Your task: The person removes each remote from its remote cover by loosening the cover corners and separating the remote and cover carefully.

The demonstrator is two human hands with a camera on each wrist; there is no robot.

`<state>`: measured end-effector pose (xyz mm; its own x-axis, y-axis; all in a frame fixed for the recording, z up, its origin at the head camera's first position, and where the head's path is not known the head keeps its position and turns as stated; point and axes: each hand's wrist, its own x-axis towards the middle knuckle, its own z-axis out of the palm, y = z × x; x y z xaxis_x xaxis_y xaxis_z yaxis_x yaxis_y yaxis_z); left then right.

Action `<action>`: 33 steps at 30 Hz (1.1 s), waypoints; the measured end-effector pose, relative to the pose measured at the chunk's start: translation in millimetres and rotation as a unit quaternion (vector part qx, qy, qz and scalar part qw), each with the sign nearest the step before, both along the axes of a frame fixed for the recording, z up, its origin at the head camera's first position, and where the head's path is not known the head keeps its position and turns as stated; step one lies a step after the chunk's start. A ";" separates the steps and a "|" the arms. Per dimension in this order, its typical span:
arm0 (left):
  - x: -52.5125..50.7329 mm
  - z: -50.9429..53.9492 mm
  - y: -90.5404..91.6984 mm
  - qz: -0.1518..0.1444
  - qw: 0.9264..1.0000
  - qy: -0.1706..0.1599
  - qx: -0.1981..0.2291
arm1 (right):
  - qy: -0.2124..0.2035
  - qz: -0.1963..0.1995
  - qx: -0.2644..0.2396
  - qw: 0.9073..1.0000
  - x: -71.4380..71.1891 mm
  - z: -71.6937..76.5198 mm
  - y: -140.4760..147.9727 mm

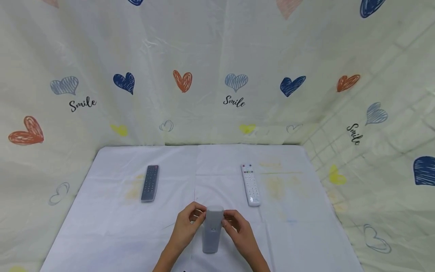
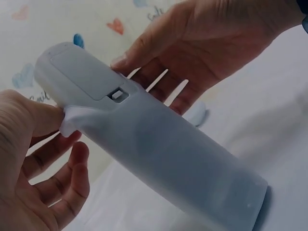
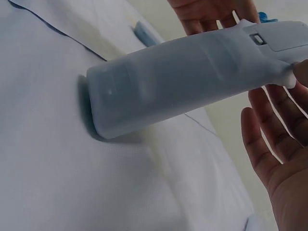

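A pale remote control point(image 2: 79, 72) stands tilted, back side showing, with its lower part inside a translucent, soft cover point(image 2: 178, 149). The battery lid and its latch slot are outside the cover. My left hand point(image 1: 183, 228) pinches the cover's edge on the left, pulling a small flap out from the remote in the left wrist view. On the opposite side my right hand point(image 1: 242, 235) pinches the same edge between thumb and fingers. The covered end point(image 3: 110, 101) rests on the white cloth. The remote's button side is hidden.
A dark grey remote point(image 1: 150, 183) lies on the white-covered table point(image 1: 112, 226) at the back left. Another remote, white with coloured buttons point(image 1: 250, 185), lies at the back right. A heart-printed curtain point(image 1: 204, 45) hangs behind the table.
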<state>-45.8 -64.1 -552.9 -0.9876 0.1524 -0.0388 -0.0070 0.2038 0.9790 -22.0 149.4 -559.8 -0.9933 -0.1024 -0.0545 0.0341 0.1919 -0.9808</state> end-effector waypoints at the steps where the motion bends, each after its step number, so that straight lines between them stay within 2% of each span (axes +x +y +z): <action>1: 1.1 0.2 -0.1 -0.003 1.000 -0.003 0.003 | 0.003 -0.001 -0.001 1.000 1.2 0.1 -0.1; 5: 2.7 1.2 -0.9 -0.013 1.000 -0.017 0.010 | -0.006 0.006 -0.015 1.000 3.0 0.8 1.0; 9: 2.0 2.0 -2.9 -0.022 0.999 -0.038 0.016 | -0.028 0.034 -0.042 0.998 1.5 0.1 5.5; 15: 4.9 -0.2 -5.3 -0.042 0.997 -0.060 -0.008 | -0.057 0.067 -0.065 0.994 1.9 -2.8 12.3; 21: 14.3 -4.6 -4.2 -0.050 0.994 -0.084 -0.058 | -0.099 0.052 -0.069 0.991 6.6 -3.6 9.6; 24: 18.3 -3.4 -3.8 -0.047 0.990 -0.100 -0.089 | -0.114 0.045 -0.074 0.990 8.3 -4.9 7.1; 26: 20.2 -1.9 -4.7 -0.046 0.988 -0.115 -0.093 | -0.118 0.039 -0.080 0.989 8.9 -6.9 5.5; 28: 21.8 -0.7 -5.2 -0.044 0.988 -0.132 -0.073 | -0.122 0.026 -0.084 0.989 9.5 -8.3 4.1; 33: 23.7 -1.3 0.6 -0.051 0.987 -0.149 0.024 | -0.123 -0.018 -0.107 0.986 10.8 -8.5 -1.1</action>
